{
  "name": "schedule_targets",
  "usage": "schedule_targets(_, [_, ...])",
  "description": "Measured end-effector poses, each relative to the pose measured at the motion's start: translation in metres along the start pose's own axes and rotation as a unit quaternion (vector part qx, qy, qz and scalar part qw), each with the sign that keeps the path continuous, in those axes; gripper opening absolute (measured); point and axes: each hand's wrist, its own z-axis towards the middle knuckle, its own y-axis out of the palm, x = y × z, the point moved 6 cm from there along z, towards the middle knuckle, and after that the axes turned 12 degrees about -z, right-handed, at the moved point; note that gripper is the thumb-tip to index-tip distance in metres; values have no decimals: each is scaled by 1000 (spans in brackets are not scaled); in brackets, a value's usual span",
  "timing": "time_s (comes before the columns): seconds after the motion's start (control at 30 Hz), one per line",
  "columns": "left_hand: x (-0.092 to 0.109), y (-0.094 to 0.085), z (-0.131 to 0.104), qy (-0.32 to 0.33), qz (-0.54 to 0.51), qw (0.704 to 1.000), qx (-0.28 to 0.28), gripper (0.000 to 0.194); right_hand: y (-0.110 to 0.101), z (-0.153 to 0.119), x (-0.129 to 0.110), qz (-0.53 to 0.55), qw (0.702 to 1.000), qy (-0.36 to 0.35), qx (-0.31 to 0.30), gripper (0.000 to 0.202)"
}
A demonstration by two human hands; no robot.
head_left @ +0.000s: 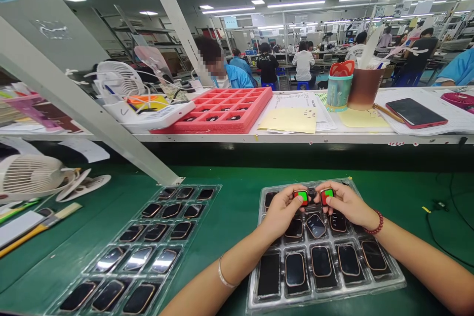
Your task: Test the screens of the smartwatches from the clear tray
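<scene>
Above the far part of a clear plastic tray (255,301), my left hand (280,211) is closed on a smartwatch (302,197) whose lit screen shows green and red. A second smartwatch (326,195) with similar colours sits in my right hand (348,203), thumb across its screen. The two watches are side by side, slightly apart. Beneath them the tray holds several dark-screened watches, such as one in the front row (295,269) and a tilted one (316,226) in the middle. My hands hide part of the back rows.
Left of it lies another clear tray (122,237) of watches on the green mat. Brushes (48,224) and a white fan (33,175) are at far left. A shelf above bears a red foam tray (237,126), cups (365,88) and a phone (416,111). Black cables (440,237) lie right.
</scene>
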Motion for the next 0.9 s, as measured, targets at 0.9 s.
schedule_targets(0.9, [-1,-2,0,40,24,999,-3,32,4,1,-3,-6,1000,-23,-16,33])
